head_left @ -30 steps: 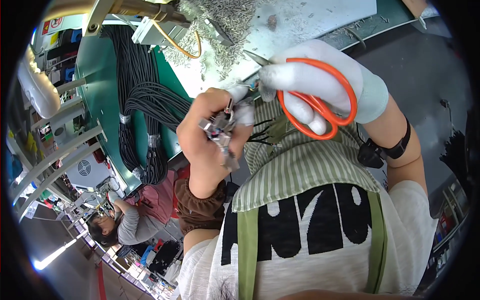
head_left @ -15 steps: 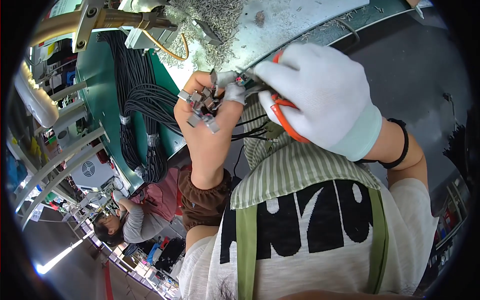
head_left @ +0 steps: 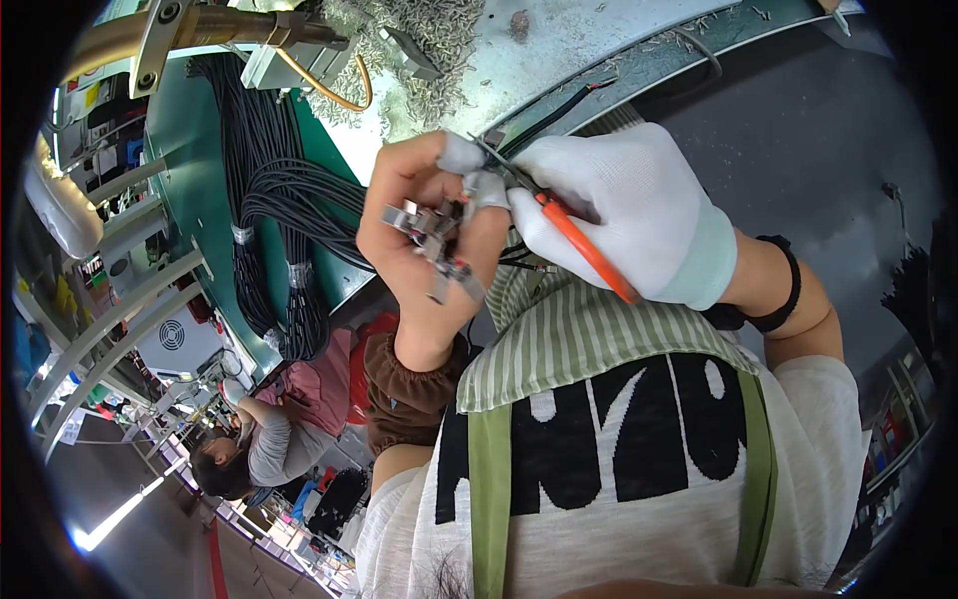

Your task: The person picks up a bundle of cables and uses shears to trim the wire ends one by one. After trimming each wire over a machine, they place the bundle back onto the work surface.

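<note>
The right hand (head_left: 639, 215), in a white glove, is closed around a pair of scissors (head_left: 574, 235) with orange handles; the blades point at the other hand's fingertips. The left hand (head_left: 411, 268) is bare except for white covers (head_left: 464, 153) on the thumb and forefinger. Its fingers curl around a cluster of small metal plugs (head_left: 431, 235) in the palm, while thumb and forefinger come close together beside the blades; what they pinch there is too small to tell. A black cable (head_left: 551, 119) slants up from beside the gloved fingers, thin wires bared at its far end. Below the hands lies a green-and-white striped apron (head_left: 609, 339). A thick bundle of black cables (head_left: 267, 130) rests on the green table (head_left: 190, 190) to the left. Ahead, a heap of tiny metal bits (head_left: 454, 45) covers part of a pale board (head_left: 589, 35).
</note>
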`<state>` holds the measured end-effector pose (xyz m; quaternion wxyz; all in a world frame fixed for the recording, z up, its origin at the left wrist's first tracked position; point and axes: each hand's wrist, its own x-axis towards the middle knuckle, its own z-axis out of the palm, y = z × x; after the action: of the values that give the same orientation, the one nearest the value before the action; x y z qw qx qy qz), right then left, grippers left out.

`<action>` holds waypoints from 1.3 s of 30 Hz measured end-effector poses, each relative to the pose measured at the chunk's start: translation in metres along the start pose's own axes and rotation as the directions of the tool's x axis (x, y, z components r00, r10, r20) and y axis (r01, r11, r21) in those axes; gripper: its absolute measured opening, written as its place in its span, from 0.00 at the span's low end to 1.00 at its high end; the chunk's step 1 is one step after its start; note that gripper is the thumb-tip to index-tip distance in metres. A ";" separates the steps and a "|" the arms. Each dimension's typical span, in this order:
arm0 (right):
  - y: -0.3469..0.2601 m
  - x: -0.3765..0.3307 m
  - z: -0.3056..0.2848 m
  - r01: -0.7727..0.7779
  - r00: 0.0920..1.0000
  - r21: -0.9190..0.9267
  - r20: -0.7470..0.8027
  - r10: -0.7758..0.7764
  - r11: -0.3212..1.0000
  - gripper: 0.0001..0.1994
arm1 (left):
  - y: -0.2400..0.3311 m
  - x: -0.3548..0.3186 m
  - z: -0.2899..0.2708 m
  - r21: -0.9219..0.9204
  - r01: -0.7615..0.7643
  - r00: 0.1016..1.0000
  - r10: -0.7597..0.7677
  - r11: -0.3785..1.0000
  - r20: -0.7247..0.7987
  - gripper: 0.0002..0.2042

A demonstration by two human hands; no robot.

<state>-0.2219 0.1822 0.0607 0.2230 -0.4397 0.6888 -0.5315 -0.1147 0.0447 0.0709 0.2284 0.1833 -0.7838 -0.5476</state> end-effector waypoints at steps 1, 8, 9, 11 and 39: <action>0.002 -0.001 0.003 0.019 1.000 -0.027 -0.015 -0.019 0.999 0.06 | -0.001 0.000 -0.002 0.035 -0.028 0.999 0.027 0.999 0.036 0.13; 0.007 -0.001 0.004 0.099 0.994 -0.164 -0.026 -0.105 0.982 0.07 | 0.006 0.001 -0.004 -0.149 0.292 0.956 -0.291 0.945 0.028 0.12; 0.007 -0.002 0.006 0.099 0.991 -0.228 -0.067 -0.117 0.969 0.07 | 0.002 0.000 -0.005 -0.097 0.261 0.965 -0.259 0.961 0.025 0.12; 0.008 -0.004 0.008 0.090 0.978 -0.352 -0.144 -0.149 0.932 0.07 | -0.001 0.000 -0.005 -0.046 0.230 0.973 -0.230 0.972 0.025 0.12; 0.063 0.093 -0.013 0.496 0.847 -0.267 -0.059 -0.528 0.826 0.13 | -0.039 0.068 -0.041 -0.475 0.518 0.853 -0.395 0.711 0.340 0.14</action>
<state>-0.3030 0.1144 0.0216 -0.0284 -0.5966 0.6177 -0.5116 -0.1468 -0.0369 0.0576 0.0424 0.2390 -0.5416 -0.8048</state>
